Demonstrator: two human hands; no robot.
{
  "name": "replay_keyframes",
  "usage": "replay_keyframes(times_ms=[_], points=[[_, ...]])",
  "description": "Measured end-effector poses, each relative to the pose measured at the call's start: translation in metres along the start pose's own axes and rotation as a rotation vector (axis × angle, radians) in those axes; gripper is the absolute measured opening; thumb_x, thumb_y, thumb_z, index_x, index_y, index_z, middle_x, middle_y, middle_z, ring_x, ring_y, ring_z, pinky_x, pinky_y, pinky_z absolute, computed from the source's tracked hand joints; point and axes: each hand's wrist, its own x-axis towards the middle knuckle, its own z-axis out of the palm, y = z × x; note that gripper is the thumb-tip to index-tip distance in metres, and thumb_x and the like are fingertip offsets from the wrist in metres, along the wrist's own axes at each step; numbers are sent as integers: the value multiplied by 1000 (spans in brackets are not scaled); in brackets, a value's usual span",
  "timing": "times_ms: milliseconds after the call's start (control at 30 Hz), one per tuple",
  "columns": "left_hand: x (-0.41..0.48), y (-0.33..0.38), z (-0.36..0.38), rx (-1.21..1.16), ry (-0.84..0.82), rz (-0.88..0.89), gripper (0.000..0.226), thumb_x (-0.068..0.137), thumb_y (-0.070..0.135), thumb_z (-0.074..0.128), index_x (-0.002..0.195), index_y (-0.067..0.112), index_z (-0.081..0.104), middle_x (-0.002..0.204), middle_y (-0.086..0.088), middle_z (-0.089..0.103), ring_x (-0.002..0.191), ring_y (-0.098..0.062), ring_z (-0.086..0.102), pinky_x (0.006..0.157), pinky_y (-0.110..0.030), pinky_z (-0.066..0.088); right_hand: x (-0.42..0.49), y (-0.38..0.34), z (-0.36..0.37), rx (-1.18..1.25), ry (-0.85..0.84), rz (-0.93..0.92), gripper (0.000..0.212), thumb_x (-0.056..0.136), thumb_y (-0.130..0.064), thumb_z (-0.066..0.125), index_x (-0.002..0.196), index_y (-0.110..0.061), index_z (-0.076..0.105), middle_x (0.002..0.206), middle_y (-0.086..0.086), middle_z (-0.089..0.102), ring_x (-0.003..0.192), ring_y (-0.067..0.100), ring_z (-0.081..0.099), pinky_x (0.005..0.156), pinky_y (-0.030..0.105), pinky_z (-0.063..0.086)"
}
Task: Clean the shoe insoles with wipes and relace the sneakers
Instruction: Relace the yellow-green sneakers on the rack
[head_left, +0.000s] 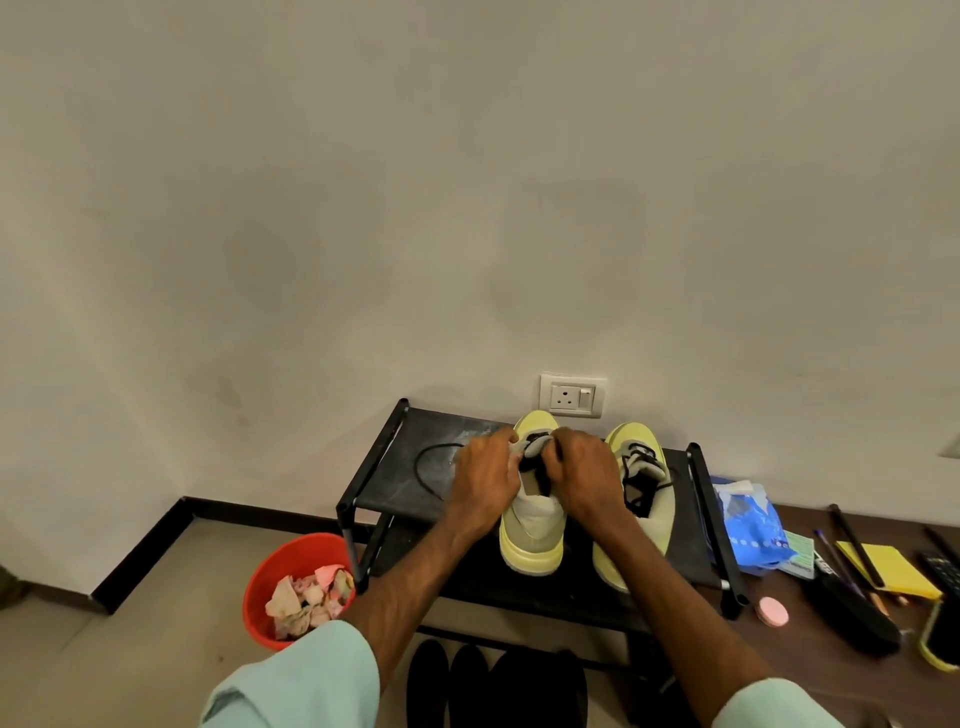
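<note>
Fingers (561, 448) pinching lace (531, 466) | left hand (485, 480), right hand (587, 478) | over sneaker (532, 525) tongue (536, 445)

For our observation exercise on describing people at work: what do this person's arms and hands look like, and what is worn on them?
The left sleeve and right sleeve are loose, pale mint-green cloth, ending near the elbows. Below them the forearms are bare. The left hand and right hand are bare too: no gloves, watch or rings show.
</note>
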Motion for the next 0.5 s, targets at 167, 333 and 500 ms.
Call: replay_keyframes(times_ms=[167,333,500], points=[[-1,6,0,88,-56,161,32,93,18,62,124,21,57,109,-5,69,94,-24,67,80,-41,57,8,2,-12,154,-20,21,29,95,-29,56,80,-9,69,74,9,69,66,27,64,60,40,55],[7,23,0,227,-29,162,20,91,16,66,111,14,65,115,-7,62,92,-24,65,73,-34,55,8,4,-20,87,-111,-31,25,96,-27,57,87,-9,72,81,11,72,73,29,67,67,42,58],[15,22,0,293,-40,250,12,98,18,59,108,11,61,106,-10,67,93,-26,65,74,-30,47,3,3,-21,-21,-144,-97,15,90,-22,72,101,-12,73,100,10,69,90,28,65,70,33,50]])
